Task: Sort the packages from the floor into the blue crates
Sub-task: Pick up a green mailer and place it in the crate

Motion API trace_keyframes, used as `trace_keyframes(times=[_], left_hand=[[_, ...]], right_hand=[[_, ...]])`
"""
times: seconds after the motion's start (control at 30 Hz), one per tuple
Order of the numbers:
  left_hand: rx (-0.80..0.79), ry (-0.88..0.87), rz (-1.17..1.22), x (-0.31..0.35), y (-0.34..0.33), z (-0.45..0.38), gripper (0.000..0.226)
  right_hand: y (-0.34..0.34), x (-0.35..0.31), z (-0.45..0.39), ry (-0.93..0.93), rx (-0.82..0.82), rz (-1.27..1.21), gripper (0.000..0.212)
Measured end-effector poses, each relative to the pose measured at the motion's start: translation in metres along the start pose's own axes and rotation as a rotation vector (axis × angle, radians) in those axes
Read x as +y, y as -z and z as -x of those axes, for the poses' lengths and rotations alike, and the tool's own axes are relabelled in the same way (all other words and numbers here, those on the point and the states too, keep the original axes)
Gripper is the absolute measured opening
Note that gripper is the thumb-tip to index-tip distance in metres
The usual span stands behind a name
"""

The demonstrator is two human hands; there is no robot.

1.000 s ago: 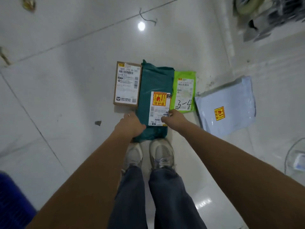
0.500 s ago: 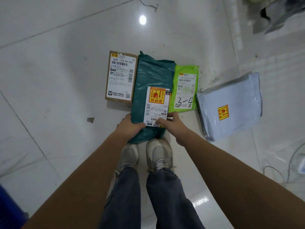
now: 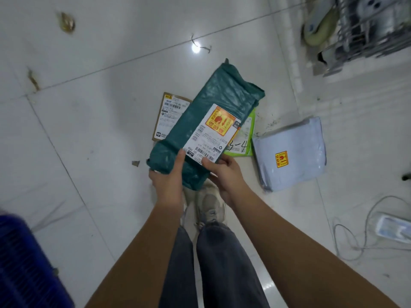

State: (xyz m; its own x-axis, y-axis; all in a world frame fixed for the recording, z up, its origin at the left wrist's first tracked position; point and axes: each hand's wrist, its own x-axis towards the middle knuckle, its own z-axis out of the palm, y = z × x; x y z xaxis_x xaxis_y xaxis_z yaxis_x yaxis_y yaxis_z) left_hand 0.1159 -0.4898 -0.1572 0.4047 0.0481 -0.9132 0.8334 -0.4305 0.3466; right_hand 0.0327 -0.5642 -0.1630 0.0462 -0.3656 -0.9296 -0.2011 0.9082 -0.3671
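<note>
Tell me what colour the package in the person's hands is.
Dark teal green, with a white shipping label; the teal package shows clearly in the head view.

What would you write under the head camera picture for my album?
Both hands, left hand and right hand, hold a dark green plastic mailer bag above three parcels lying on the floor.

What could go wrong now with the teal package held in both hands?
Both hands, left hand and right hand, grip only the near end of the teal package, so its far end may sag or slip free. The white cable on the floor to the right could catch a foot on the way to the blue crate.
</note>
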Motion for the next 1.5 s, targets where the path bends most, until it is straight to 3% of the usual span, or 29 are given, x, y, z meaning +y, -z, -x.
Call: trace_keyframes(times=[0.17,0.33,0.47,0.53,0.63,0.77,0.87,0.97,1.03,1.1,1.17,1.27,1.37,1.5], left_hand=[[-0.192,-0.012,0.200,0.022,-0.001,0.043,0.058],[-0.300,-0.115,0.156,0.061,0.020,0.057,0.035],[-0.347,-0.165,0.082,0.097,0.048,0.066,0.041],[-0.384,-0.160,0.024,0.119,0.064,0.070,0.042],[-0.500,-0.172,-0.139,0.155,0.082,0.078,0.034],[-0.632,-0.182,-0.456,0.197,0.090,0.094,0.050],[-0.686,-0.194,-0.618,0.214,0.094,0.111,0.054],[-0.727,-0.227,-0.663,0.219,0.099,0.122,0.056],[-0.637,-0.273,-0.535,0.217,0.107,0.122,0.050],[-0.504,-0.281,-0.210,0.211,0.119,0.117,0.044],[-0.438,-0.257,0.063,0.198,0.130,0.117,0.066],[-0.491,-0.243,0.104,0.160,0.135,0.132,0.092],[-0.500,-0.281,0.135,0.126,0.135,0.148,0.074],[-0.445,-0.305,0.292,0.114,0.156,0.157,0.077]], right_hand=[[-0.021,-0.004,0.049,-0.061,-0.148,-0.238,0.055],[-0.026,-0.013,0.084,0.073,-0.204,0.013,0.043],[-0.006,-0.060,0.093,0.125,-0.092,-0.177,0.050],[0.015,-0.095,0.098,0.249,0.019,-0.208,0.057],[0.041,-0.141,0.116,0.506,0.118,0.103,0.072],[0.035,-0.183,0.144,0.701,-0.080,0.852,0.090],[-0.001,-0.193,0.161,0.575,-0.329,1.154,0.096],[-0.033,-0.185,0.169,0.382,-0.482,1.204,0.074],[-0.045,-0.172,0.171,0.371,-0.485,1.137,0.061],[-0.051,-0.158,0.170,0.412,-0.445,1.023,0.057],[-0.055,-0.144,0.170,0.452,-0.375,0.873,0.057],[-0.063,-0.127,0.178,0.460,-0.304,0.716,0.057],[-0.074,-0.118,0.191,0.488,-0.294,0.729,0.059],[-0.097,-0.112,0.211,0.528,-0.330,0.825,0.054]])
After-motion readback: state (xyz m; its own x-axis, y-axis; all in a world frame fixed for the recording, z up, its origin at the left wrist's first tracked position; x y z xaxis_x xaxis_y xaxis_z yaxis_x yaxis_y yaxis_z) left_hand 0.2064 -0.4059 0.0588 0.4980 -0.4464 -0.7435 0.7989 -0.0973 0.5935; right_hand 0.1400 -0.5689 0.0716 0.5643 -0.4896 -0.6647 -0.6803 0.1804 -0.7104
